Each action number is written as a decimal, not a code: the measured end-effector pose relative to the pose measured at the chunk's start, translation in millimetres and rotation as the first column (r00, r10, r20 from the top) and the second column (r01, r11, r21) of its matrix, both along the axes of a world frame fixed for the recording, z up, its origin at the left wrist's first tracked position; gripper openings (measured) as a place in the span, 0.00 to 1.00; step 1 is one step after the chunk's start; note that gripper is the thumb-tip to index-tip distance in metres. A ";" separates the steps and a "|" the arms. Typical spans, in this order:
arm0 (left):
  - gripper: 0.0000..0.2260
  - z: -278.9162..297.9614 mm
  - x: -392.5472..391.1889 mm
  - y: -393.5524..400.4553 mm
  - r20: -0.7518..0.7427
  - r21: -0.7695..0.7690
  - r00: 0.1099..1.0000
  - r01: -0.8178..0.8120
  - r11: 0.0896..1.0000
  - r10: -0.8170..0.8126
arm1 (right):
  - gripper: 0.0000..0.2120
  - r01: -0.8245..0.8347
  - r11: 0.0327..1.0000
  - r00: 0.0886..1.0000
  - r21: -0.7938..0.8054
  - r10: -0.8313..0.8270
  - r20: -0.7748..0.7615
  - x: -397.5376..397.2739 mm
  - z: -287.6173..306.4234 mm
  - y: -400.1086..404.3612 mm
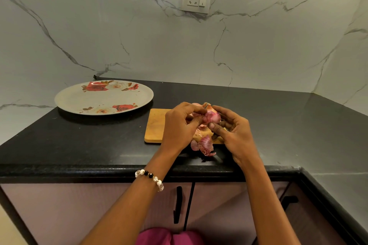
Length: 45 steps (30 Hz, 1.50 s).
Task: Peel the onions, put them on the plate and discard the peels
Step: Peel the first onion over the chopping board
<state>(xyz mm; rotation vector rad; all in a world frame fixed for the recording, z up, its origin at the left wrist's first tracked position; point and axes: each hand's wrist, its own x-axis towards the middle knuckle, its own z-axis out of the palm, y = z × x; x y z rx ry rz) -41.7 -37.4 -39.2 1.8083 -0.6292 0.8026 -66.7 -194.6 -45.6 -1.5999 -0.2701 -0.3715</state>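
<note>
Both hands meet over the wooden cutting board (pixel 154 129) on the black surface (pixel 79 141). We hold one red onion (pixel 214 116) between them, raised just above the board. Our right hand (pixel 233 135) cups it from the right, thumb pressed to its lower front. Our left hand (pixel 179 125) has fingers curled in, pinching a flap of loose skin at the onion's left side. Behind the left hand's fingers something pale pink shows; we cannot tell whether it is another onion. Loose peels (pixel 203 146) lie at the board's near edge, some spilling onto the surface. Well to the left sits the flowered plate (pixel 103 98), nothing on it. A beaded bracelet (pixel 150 179) rings the left wrist.
</note>
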 end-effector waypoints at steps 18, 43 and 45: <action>0.10 -0.2 -0.1 0.7 -0.142 -0.092 0.989 0.020 0.996 -0.033 | 0.23 -0.037 0.999 0.999 -0.010 0.037 0.007 -0.4 0.5 1.0; 0.09 -2.1 4.1 -2.2 -0.096 0.130 0.994 -0.032 0.991 0.044 | 0.22 -0.045 0.999 0.999 -0.004 0.045 -0.007 1.3 -0.9 -0.2; 0.08 -1.6 3.9 -2.7 -0.090 0.128 0.995 -0.026 0.991 0.038 | 0.22 -0.047 0.999 0.999 0.004 0.047 -0.010 1.2 -0.8 -0.2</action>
